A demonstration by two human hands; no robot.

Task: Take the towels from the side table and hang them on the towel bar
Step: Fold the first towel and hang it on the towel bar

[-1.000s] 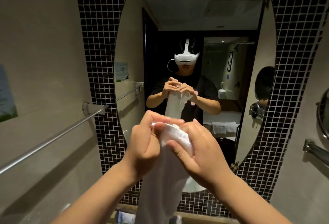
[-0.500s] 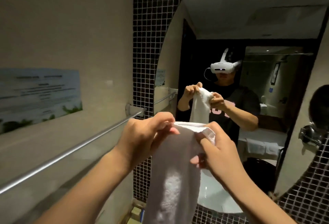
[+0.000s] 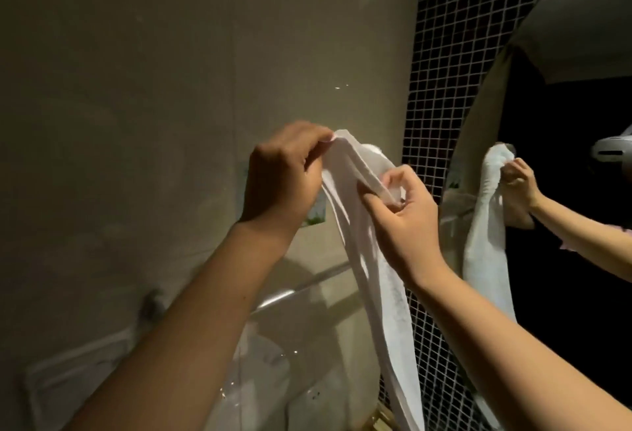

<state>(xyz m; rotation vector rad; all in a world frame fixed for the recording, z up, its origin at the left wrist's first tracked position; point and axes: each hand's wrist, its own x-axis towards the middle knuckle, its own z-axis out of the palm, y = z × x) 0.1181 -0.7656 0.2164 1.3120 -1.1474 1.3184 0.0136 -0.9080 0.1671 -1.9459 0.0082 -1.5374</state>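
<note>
Since half a second ago your view has swung left off the mirror toward the plain wall, and both hands have risen with the towel. Your left hand pinches the towel at its top corner with the fingers pressed together; your right hand pinches the hem just beside it. The rest of the cloth hangs bunched in a long strip. The towel bar runs below your hands, close to the wall, partly hidden behind your left forearm. I'd judge the step is spreading the top edge, so draw your hands apart along the hem before lowering it over the bar. Room is open to your left along the wall; to the right, the dark mosaic tile and mirror edge crowd in.
</note>
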